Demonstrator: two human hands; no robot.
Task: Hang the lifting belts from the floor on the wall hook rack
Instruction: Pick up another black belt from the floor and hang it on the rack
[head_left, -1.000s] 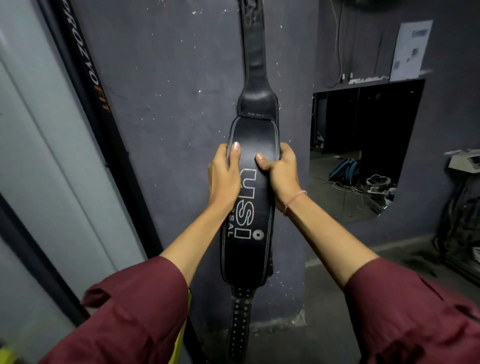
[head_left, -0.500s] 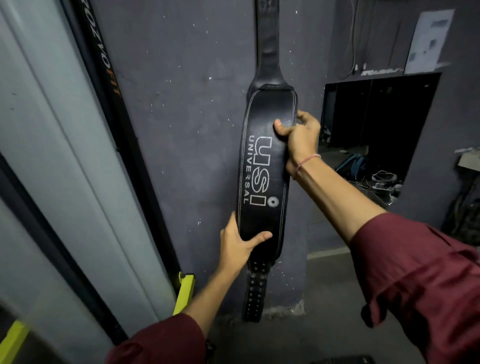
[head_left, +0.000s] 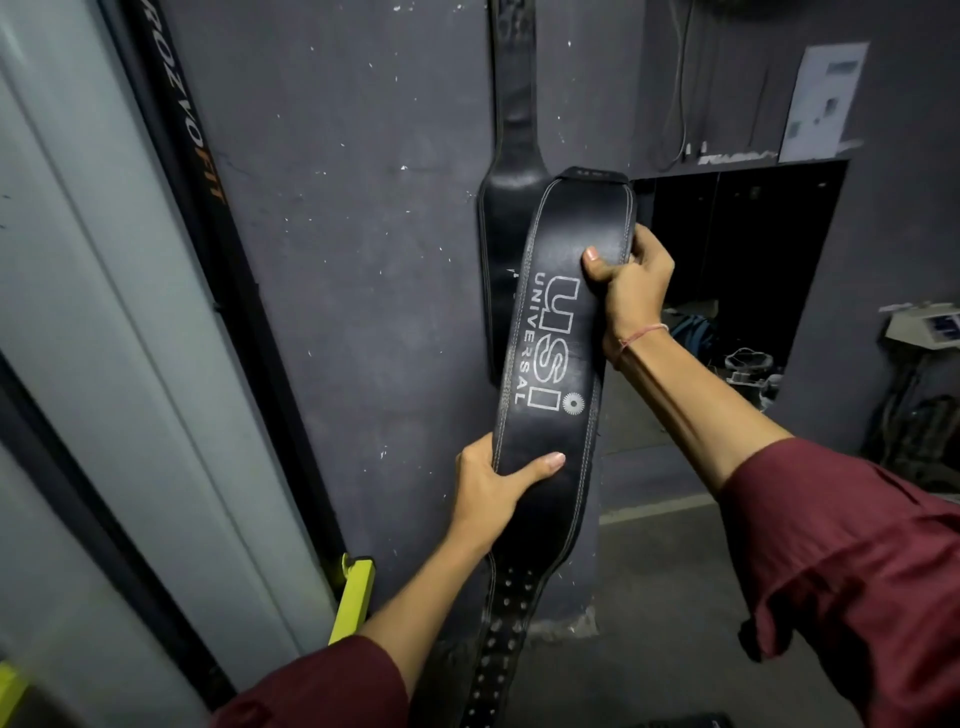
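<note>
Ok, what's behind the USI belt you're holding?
Behind the USI belt, another black belt hangs flat on the grey wall, its strap running up out of frame. Its lower part is covered by the held belt, and the hook is out of view.

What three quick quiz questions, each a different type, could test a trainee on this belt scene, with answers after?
1. True or false: a second belt hangs flat on the wall behind the printed belt.
2. Which hand grips the printed belt's lower part? A) left hand B) right hand C) neither
3. Fill in: the small word printed along the belt's logo reads ____.

Key:
1. True; its narrow strap runs up out of view.
2. A; the right hand holds the upper edge.
3. UNIVERSAL
</note>
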